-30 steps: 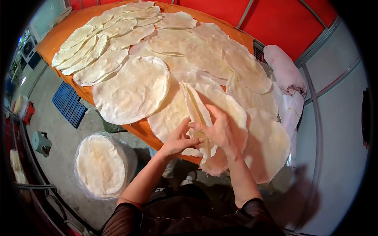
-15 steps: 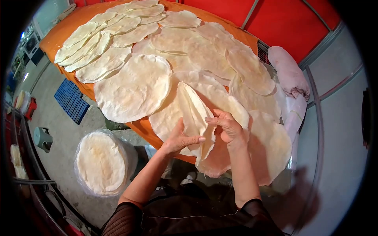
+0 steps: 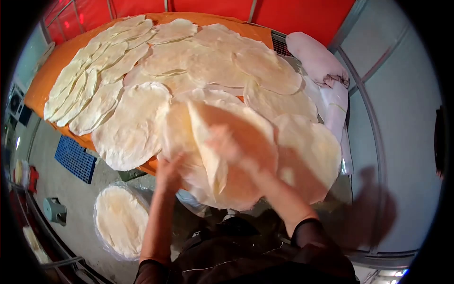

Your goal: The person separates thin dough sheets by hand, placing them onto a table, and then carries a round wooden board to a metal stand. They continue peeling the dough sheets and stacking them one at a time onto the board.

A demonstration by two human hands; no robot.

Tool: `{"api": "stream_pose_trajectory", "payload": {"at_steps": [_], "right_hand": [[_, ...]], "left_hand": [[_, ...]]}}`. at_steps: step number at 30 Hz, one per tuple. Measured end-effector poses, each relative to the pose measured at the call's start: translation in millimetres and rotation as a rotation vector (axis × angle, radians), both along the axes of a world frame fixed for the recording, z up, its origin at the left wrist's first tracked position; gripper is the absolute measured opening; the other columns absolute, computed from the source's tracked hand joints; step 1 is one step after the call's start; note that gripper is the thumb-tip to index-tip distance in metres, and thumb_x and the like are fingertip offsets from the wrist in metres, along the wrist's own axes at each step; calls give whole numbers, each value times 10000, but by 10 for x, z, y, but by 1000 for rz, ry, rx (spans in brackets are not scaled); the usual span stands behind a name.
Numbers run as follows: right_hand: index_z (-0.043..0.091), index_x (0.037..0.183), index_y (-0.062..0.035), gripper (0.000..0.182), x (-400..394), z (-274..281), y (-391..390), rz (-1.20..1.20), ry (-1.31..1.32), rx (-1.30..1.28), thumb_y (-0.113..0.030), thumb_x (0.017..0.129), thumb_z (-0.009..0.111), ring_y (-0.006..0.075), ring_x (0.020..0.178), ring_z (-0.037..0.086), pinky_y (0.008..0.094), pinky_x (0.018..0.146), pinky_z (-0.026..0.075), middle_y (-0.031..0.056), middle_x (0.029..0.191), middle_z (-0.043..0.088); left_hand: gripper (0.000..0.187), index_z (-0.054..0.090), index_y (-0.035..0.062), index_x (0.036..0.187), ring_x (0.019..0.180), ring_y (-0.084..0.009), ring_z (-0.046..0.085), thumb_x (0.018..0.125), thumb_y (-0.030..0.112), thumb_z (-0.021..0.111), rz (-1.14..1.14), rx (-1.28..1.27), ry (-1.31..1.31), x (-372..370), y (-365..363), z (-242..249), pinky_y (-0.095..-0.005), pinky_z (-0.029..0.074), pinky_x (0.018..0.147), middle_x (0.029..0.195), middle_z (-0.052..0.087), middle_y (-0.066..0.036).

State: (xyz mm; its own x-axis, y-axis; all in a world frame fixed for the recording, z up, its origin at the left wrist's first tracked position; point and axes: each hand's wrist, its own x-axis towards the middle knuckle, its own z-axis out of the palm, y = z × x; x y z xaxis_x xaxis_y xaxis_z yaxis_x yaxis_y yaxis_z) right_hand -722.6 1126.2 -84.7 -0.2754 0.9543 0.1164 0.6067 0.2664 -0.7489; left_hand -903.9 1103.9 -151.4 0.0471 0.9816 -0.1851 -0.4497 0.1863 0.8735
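A thin round flatbread (image 3: 182, 128), pale and floppy, is partly spread over others at the near end of the table, with a raised fold running down its middle. My left hand (image 3: 170, 173) is closed on its near left edge. On the right side of the fold, my right hand (image 3: 224, 144) is blurred by motion, its fingers closed at the raised edge. Beneath and to the right lies another flatbread (image 3: 309, 156), partly in my arm's shadow. To the left, a round flatbread (image 3: 132, 125) lies flat next to the one I handle.
Many overlapping flatbreads (image 3: 227, 61) cover the orange tablecloth (image 3: 40, 92). A plastic-wrapped stack of flatbreads (image 3: 120, 220) stands on the floor at left, near a blue plastic grate (image 3: 75, 158) and a grey-green stool (image 3: 54, 210). A pink rolled bundle (image 3: 317, 59) sits at the table's right.
The flatbread that stood folded between my hands is now opened wider, with its left part spread out. My hands have moved left and farther apart. The camera view has shifted right.
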Motion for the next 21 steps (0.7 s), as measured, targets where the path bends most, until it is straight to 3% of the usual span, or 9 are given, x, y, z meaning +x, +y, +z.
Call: {"api": "stream_pose_trajectory", "payload": {"at_steps": [2,3,6,9,11,15,17,19,21], "right_hand": [[551,961,11,279,564,117,329,190,731,-271,-130,724,595,141,654,580,249,582,480,90,854,604],[552,963,4,287,743,486,266,60,842,-301,-101,701,605,128,685,585,242,639,484,78,847,604],[532,1011,2,312,1355,933,75,-297,739,-188,-81,714,579,130,755,580,242,651,472,77,896,590],[505,1057,14,358,1956,274,-23,-282,720,-161,-49,710,571,155,825,564,272,695,469,76,949,577],[507,1053,24,369,2041,-180,-180,-330,874,-230,-25,692,567,164,806,567,283,685,473,77,939,578],[528,1013,26,335,2519,-1273,-262,-644,826,-408,-15,681,551,169,659,580,288,576,485,71,854,591],[536,990,15,311,2563,-1349,-295,-667,828,-435,-21,682,548,164,594,569,289,520,476,64,811,591],[531,978,8,292,2580,-1221,-313,-668,723,-499,-22,688,547,153,595,568,283,528,475,60,806,589],[515,976,3,278,2476,-809,-400,-653,508,-600,-20,701,549,136,664,576,271,599,484,57,838,585]], "left_hand": [[284,539,-6,1001,698,-88,528,767,154,541,-82,-41,242,-537,211,67,-192,402,587,834,579,-30],[326,528,-10,1032,778,-112,537,767,180,539,17,104,170,-670,233,303,-225,418,698,859,584,-55],[350,511,-4,1069,928,-192,541,780,194,519,251,-176,-93,-1082,227,1127,-306,394,871,985,577,-104],[353,492,12,1097,936,-203,537,798,200,493,62,95,-140,-1428,218,1495,-327,407,857,1034,562,-94],[343,497,19,1091,934,-198,534,803,204,485,-38,451,119,-1370,122,1671,-319,409,844,1039,556,-88],[302,512,29,1059,852,-177,555,806,190,474,-86,286,308,-1597,548,2122,-293,437,773,955,574,-77],[320,486,53,1092,709,-164,570,803,189,481,-21,191,538,-1549,819,2357,-278,473,617,830,580,-81],[362,440,69,1154,631,-149,565,806,163,478,-260,241,576,-1352,1030,2574,-272,467,518,776,581,-87],[398,413,70,1185,580,-130,545,796,122,482,-207,275,1054,-939,1318,2750,-262,447,477,714,567,-78]]}}
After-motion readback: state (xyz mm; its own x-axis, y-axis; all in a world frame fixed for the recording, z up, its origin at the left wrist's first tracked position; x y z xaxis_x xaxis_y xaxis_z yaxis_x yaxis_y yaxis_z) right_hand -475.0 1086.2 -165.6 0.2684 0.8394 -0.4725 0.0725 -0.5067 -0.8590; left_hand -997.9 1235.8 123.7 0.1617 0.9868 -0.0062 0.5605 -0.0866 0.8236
